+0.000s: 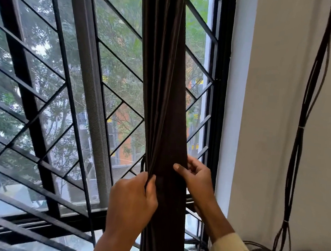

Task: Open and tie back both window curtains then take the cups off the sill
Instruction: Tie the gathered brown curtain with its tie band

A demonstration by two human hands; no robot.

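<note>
Left hand (132,200), right hand (196,178) grip curtain (168,105); sill unseen

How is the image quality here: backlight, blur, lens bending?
Head view: daylight from outside backlights the dark curtain, dimming its folds; the left hand and right hand are sharp; the wide lens bends the window bars; trees outside look hazy.
</note>
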